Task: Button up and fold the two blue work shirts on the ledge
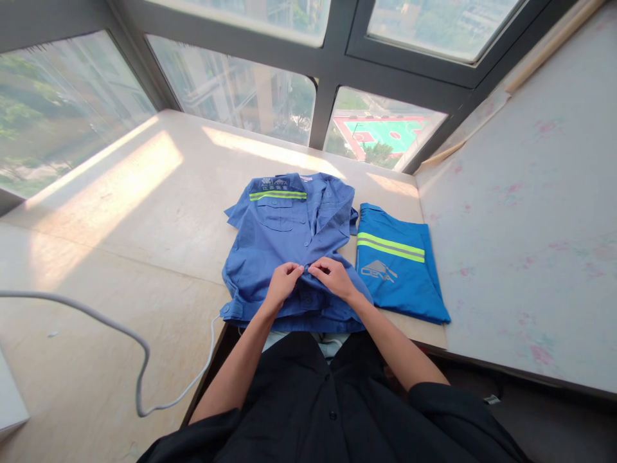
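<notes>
A blue work shirt (274,251) with a yellow-green reflective stripe lies spread on the ledge, its collar end toward the window. Its upper front hangs apart, and a button shows on the placket above my hands. My left hand (285,281) pinches the placket's edge low on the shirt front. Right beside it, my right hand (332,276) pinches the same spot from the other side. A button seems to lie between the fingertips, mostly hidden by them.
Right of the shirt lies a folded brighter blue garment (400,263) with a reflective stripe. A grey cable (106,321) curves across the ledge (120,244) at left, near a white box corner (9,399). Windows border the back; a patterned wall (525,225) stands right.
</notes>
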A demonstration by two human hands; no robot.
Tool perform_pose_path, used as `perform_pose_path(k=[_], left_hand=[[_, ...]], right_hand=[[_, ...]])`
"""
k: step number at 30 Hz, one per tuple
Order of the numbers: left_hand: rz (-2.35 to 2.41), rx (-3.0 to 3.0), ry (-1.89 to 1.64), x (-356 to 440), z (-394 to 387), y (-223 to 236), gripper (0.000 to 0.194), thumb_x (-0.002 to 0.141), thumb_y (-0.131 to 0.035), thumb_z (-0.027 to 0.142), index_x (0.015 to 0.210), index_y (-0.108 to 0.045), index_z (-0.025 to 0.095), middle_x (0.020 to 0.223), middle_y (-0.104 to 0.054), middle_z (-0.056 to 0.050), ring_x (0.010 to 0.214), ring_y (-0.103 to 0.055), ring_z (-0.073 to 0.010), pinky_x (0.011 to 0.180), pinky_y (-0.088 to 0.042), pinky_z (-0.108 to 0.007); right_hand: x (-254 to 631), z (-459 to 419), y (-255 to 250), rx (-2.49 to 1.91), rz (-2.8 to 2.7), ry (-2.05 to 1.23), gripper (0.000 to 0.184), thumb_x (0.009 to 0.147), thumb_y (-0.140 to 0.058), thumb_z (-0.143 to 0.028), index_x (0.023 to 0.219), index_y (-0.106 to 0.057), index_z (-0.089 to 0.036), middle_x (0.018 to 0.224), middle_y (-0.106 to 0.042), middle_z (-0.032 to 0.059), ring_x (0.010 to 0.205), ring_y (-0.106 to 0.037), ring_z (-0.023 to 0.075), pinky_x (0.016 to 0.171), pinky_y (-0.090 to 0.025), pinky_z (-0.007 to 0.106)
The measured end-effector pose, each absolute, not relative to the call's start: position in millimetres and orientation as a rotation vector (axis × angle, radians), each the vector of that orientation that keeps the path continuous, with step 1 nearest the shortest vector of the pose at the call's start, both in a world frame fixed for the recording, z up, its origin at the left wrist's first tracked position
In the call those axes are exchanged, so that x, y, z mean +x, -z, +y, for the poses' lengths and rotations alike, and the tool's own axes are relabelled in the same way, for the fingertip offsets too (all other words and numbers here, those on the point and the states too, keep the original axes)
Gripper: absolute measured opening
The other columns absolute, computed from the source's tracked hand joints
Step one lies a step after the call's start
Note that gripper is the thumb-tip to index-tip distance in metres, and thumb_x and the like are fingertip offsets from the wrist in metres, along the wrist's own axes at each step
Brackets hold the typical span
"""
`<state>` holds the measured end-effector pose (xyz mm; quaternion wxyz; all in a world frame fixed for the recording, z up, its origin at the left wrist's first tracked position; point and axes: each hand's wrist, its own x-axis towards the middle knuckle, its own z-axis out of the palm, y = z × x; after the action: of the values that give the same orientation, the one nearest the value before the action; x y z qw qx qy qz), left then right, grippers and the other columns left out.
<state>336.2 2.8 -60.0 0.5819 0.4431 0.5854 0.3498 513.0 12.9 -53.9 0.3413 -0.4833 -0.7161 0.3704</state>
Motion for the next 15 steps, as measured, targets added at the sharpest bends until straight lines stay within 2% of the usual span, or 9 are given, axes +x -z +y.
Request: perform_pose_path(k=[3,5,7,10,12,15], left_hand=[[1.395,1.327,-0.834,335,-1,60,0.029,0.083,-0.055,0.042,0.079,-0.066,0.016,0.071,-0.064,-0.001,0.067,-0.057,-0.0142,0.067,-0.046,-0.026],[1.431,1.445,-0.846,335,-4,61,0.026,0.086,-0.054,0.038,0.085,-0.068,0.016,0.083,-0.069,-0.004,0.078,-0.062,-0.0170,0.077,-0.048,-0.029],[1.488,1.514,-0.870,333,-8,62,0.027,0.089,-0.053,0.037,0.098,-0.068,0.016,0.098,-0.071,-0.008,0.090,-0.065,-0.0198,0.086,-0.049,-0.032],[1.596,1.691,-0.891,322,-21,63,0.038,0.093,-0.050,0.040,0.118,-0.063,0.015,0.118,-0.066,-0.013,0.112,-0.061,-0.0250,0.100,-0.046,-0.040],[1.616,1.888,-0.855,309,-34,65,0.045,0.092,-0.054,0.044,0.126,-0.059,0.015,0.129,-0.061,-0.016,0.127,-0.052,-0.0289,0.108,-0.040,-0.045],[1.506,2.192,-0.701,287,-59,71,0.060,0.083,-0.068,0.044,0.135,-0.054,0.016,0.144,-0.050,-0.017,0.142,-0.035,-0.0334,0.113,-0.035,-0.050]], right_hand=[[510,16,60,-1.327,-1.712,-1.136,0.025,0.089,-0.061,-0.039,0.083,-0.068,-0.016,0.073,-0.066,0.0013,0.067,-0.059,0.0141,0.064,-0.048,0.026],[508,18,63,-1.345,-1.724,-1.112,0.025,0.089,-0.061,-0.039,0.082,-0.068,-0.016,0.073,-0.066,0.0014,0.070,-0.060,0.0147,0.067,-0.049,0.026],[509,18,63,-1.352,-1.801,-1.006,0.023,0.090,-0.060,-0.039,0.085,-0.068,-0.017,0.080,-0.067,0.0029,0.076,-0.061,0.0160,0.074,-0.050,0.029],[523,13,57,-1.386,-1.974,-0.810,0.025,0.093,-0.058,-0.037,0.106,-0.066,-0.018,0.101,-0.067,0.0085,0.090,-0.063,0.0198,0.086,-0.052,0.036],[541,4,50,-1.410,-2.106,-0.690,0.038,0.092,-0.060,-0.039,0.123,-0.060,-0.017,0.118,-0.063,0.0137,0.108,-0.061,0.0251,0.098,-0.048,0.043],[574,-19,42,-1.420,-2.297,-0.622,0.069,0.084,-0.070,-0.046,0.142,-0.046,-0.019,0.141,-0.050,0.0182,0.133,-0.046,0.0323,0.111,-0.039,0.051]])
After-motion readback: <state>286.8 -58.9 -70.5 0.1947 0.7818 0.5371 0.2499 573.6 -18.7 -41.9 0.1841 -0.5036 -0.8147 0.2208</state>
